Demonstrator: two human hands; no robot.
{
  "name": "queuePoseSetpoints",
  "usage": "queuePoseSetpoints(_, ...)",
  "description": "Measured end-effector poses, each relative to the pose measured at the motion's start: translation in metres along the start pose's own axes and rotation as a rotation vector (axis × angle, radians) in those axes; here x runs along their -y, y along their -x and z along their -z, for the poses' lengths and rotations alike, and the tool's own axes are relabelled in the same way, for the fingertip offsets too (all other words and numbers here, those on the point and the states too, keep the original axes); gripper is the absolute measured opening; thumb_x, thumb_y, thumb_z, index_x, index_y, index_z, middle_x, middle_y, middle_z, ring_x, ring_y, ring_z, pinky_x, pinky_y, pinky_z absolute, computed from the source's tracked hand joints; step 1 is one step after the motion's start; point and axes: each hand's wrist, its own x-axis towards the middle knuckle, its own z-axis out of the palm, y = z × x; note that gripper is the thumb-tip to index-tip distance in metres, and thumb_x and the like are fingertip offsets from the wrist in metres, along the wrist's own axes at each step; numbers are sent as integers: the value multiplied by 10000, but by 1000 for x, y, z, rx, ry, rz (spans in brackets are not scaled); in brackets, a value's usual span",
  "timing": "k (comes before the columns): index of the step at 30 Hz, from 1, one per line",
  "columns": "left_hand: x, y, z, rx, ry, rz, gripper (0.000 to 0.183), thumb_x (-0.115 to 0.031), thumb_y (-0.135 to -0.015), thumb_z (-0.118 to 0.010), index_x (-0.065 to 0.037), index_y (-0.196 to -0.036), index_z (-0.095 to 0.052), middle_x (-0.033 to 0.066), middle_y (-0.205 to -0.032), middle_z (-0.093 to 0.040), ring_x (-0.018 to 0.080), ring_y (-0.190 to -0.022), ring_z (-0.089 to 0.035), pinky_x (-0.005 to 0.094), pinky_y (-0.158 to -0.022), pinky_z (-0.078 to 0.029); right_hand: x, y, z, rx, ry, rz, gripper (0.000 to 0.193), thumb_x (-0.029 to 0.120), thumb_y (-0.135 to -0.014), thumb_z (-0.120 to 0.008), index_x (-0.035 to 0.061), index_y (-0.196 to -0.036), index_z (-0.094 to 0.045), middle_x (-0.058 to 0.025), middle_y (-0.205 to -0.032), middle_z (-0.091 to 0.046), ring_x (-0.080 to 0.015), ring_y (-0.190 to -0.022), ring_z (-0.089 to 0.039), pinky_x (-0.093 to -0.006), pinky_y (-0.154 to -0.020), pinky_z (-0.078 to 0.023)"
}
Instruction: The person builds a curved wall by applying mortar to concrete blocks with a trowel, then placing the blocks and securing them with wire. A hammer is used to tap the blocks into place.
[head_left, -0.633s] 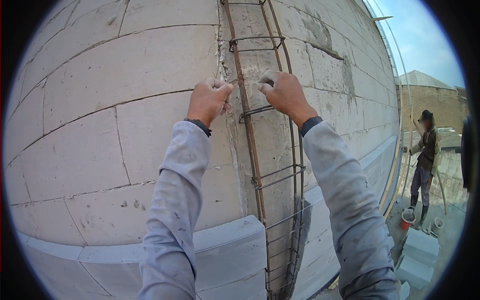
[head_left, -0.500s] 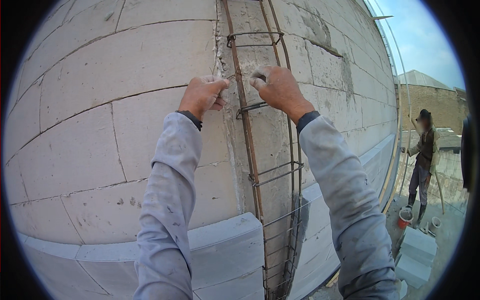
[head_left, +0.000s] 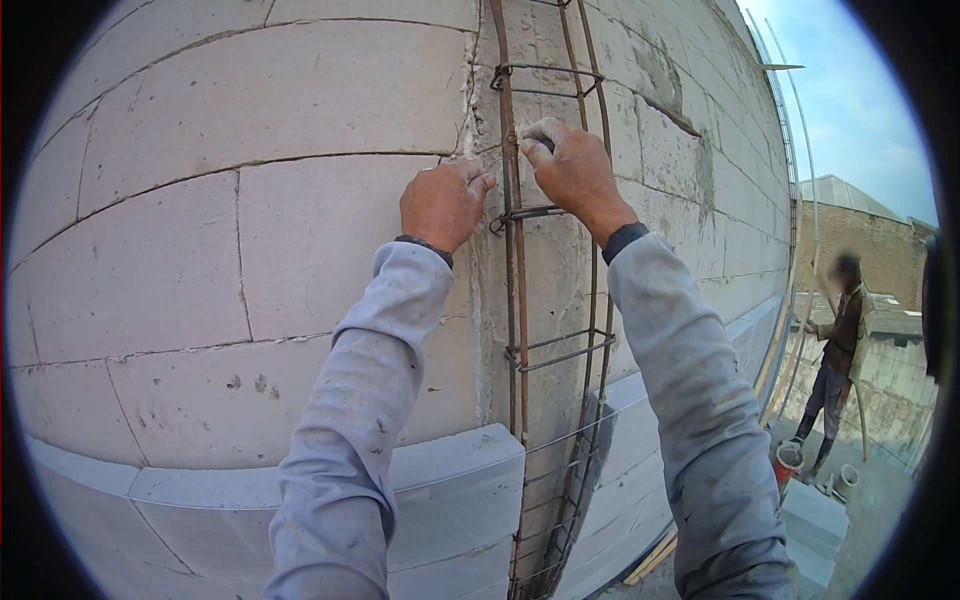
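A tall rebar cage (head_left: 517,290) with rusty upright bars and wire-like stirrups stands in a concrete-faced gap in the block wall. Just left of its front bar, my left hand (head_left: 443,204) is closed in a pinch, its back toward me. My right hand (head_left: 580,178) pinches on the other side of that bar, fingertips pointing at it. Whatever the fingertips hold, if anything, is hidden or too thin to make out. Both hands are level with the stretch above a stirrup (head_left: 532,213). Pale dust coats the fingers.
Large pale blocks (head_left: 340,240) form the wall on both sides. A lower course of grey blocks (head_left: 455,470) juts out in front. At the right, another person (head_left: 838,350) stands near a red bucket (head_left: 788,462), stacked blocks (head_left: 812,520) and a leaning pole (head_left: 812,220).
My view has shifted, so the cage sits farther right in the picture. My left hand has turned its back toward me and stays beside the bar. My right hand keeps its pinch.
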Motion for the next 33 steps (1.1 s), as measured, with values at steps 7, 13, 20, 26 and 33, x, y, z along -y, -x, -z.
queuePoseSetpoints(7,-8,-8,-18,40,10,102,257,-349,-827,-633,-105,-861,-707,164,-806,-664,362,-771,-634,440,-689,-495,8,-19,1,-32,127,218,149,155,-813,-562,81,-907,-651,-183,-847,-651,-356,-826,-623,-433,-730,-501)
queuePoseSetpoints(13,-5,-10,-21,41,8,136,257,-346,-824,-636,-99,-846,-705,172,-806,-662,371,-784,-635,456,-691,-492,13,-21,1,51,109,73,199,163,-823,-589,56,-983,-636,-180,-911,-661,-351,-861,-628,-404,-766,-499)
queuePoseSetpoints(20,-5,-5,-17,85,89,148,298,-366,-838,-620,-74,-837,-683,191,-812,-658,374,-813,-633,462,-714,-488,-5,-17,-1,109,-53,-117,264,191,-830,-594,20,-1028,-626,-185,-893,-669,-334,-795,-653,-376,-719,-514)
queuePoseSetpoints(26,-3,-1,-14,95,82,159,271,-343,-846,-605,-85,-841,-688,176,-811,-662,369,-806,-635,458,-707,-492,12,-15,6,371,-468,-403,274,147,-931,-495,-21,-1132,-573,-100,-909,-647,-170,-706,-632,-281,-645,-528)
queuePoseSetpoints(33,0,-7,-30,41,-21,58,251,-327,-841,-606,-90,-842,-690,169,-811,-662,357,-794,-640,452,-693,-498,-6,-17,-3,436,-626,-536,288,124,-940,-464,-13,-1180,-545,-115,-962,-636,-176,-792,-635,-284,-728,-530)
